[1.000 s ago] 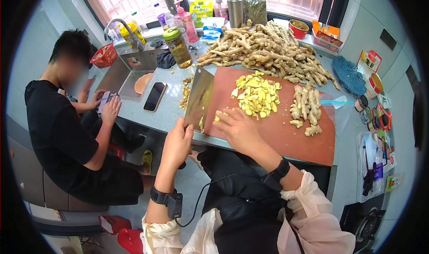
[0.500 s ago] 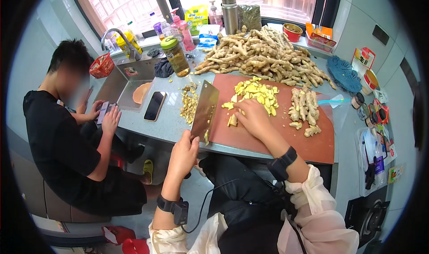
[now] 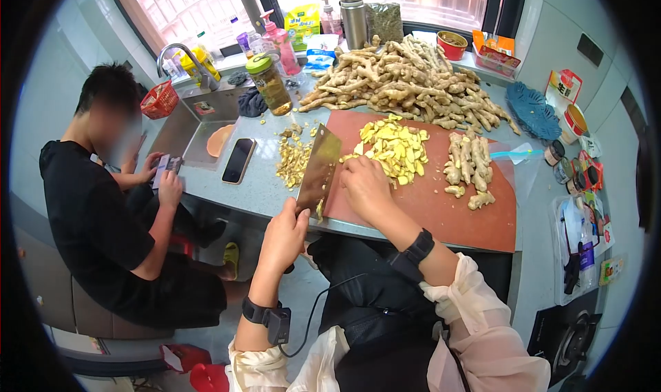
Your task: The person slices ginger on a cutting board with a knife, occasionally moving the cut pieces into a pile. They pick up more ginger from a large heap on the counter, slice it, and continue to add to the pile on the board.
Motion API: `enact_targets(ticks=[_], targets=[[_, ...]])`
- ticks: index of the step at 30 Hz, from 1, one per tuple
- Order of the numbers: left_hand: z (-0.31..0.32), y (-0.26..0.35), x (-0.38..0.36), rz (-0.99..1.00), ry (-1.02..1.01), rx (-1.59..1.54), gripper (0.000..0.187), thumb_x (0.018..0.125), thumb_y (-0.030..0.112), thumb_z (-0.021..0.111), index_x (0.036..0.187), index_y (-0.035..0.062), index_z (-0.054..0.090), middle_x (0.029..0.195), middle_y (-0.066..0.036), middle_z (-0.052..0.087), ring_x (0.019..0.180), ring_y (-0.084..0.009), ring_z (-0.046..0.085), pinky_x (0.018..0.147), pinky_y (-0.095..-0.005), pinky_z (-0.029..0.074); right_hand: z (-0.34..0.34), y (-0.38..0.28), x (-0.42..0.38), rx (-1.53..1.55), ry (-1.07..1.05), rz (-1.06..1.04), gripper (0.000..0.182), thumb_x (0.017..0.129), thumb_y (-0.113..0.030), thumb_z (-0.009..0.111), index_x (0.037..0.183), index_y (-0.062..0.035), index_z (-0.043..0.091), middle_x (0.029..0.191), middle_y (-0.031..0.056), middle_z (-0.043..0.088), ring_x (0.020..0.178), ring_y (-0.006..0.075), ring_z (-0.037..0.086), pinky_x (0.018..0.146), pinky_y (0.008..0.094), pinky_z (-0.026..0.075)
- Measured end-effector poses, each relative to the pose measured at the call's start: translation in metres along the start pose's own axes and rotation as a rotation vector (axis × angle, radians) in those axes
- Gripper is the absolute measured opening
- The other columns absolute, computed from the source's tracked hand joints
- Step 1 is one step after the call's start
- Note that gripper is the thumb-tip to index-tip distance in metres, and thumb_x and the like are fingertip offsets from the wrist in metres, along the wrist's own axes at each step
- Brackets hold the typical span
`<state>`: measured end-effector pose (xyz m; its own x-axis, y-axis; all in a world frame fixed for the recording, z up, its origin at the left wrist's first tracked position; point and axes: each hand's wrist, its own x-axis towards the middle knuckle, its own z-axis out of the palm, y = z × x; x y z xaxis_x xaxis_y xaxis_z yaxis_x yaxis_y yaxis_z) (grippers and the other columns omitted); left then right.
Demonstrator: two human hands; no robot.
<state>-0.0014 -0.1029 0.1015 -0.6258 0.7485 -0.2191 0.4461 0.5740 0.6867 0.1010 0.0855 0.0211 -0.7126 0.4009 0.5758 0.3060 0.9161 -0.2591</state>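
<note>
My left hand [image 3: 284, 233] is wrapped round the handle of a cleaver [image 3: 319, 175], whose broad blade stands upright at the left edge of the reddish-brown cutting board [image 3: 427, 216]. Bits of ginger cling low on the blade. My right hand [image 3: 366, 189] is closed, its fingers curled down close to the blade's right side; what they hold, if anything, is hidden. Behind that hand lies a heap of yellow ginger slices [image 3: 396, 147]. Farther right on the board are several unsliced ginger pieces [image 3: 469, 164]. Ginger scraps [image 3: 292, 164] lie left of the blade on the counter.
A large pile of ginger roots [image 3: 406, 82] lies behind the board. A phone [image 3: 238, 161], a jar with a green lid [image 3: 270, 85] and a sink [image 3: 196, 133] are at left. A seated person [image 3: 103, 206] holds a device there. A blue plate [image 3: 530, 109] is at right.
My right hand has moved left to the blade, its fingers curling in. The small ginger piece that lay under it is now hidden. The cleaver stays almost in place.
</note>
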Motion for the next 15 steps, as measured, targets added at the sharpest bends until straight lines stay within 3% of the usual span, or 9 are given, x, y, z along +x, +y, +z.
enact_targets(ticks=[3, 8, 11, 15], targets=[[0.003, -0.016, 0.003, 0.102, 0.082, 0.02, 0.027, 0.105, 0.024, 0.056, 0.106, -0.0016, 0.049, 0.095, -0.029, 0.071, 0.08, -0.0457, 0.07, 0.074, -0.0512, 0.054, 0.007, 0.001, 0.015, 0.009, -0.104, 0.068, 0.009, 0.078, -0.009, 0.072, 0.087, -0.0088, 0.073, 0.11, 0.0087, 0.067, 0.11, 0.0297, 0.06, 0.092, 0.0428, 0.047], [-0.006, 0.0, -0.008, 0.005, 0.05, -0.056, 0.026, 0.105, 0.022, 0.056, 0.105, -0.0024, 0.047, 0.091, -0.029, 0.07, 0.064, -0.0395, 0.069, 0.065, -0.0485, 0.053, -0.011, 0.002, 0.023, -0.013, -0.179, 0.133, 0.02, 0.08, -0.011, 0.07, 0.099, -0.0057, 0.072, 0.107, 0.0105, 0.067, 0.109, 0.0302, 0.062, 0.093, 0.0468, 0.048], [-0.003, -0.008, -0.003, 0.037, 0.049, -0.05, 0.025, 0.105, 0.021, 0.056, 0.105, -0.0023, 0.047, 0.09, -0.028, 0.07, 0.063, -0.0383, 0.069, 0.063, -0.0474, 0.053, -0.003, 0.004, 0.018, -0.076, -0.245, 0.184, 0.026, 0.078, -0.017, 0.076, 0.102, -0.0066, 0.072, 0.105, 0.01, 0.068, 0.108, 0.0298, 0.063, 0.093, 0.0457, 0.047], [0.001, -0.012, 0.0, 0.056, 0.07, -0.063, 0.025, 0.105, 0.021, 0.056, 0.104, -0.0022, 0.047, 0.086, -0.026, 0.07, 0.061, -0.0381, 0.069, 0.061, -0.0473, 0.052, -0.003, 0.007, 0.024, -0.054, -0.311, 0.188, 0.03, 0.079, -0.016, 0.075, 0.107, -0.0073, 0.073, 0.106, 0.0105, 0.068, 0.109, 0.0306, 0.063, 0.095, 0.0464, 0.047]])
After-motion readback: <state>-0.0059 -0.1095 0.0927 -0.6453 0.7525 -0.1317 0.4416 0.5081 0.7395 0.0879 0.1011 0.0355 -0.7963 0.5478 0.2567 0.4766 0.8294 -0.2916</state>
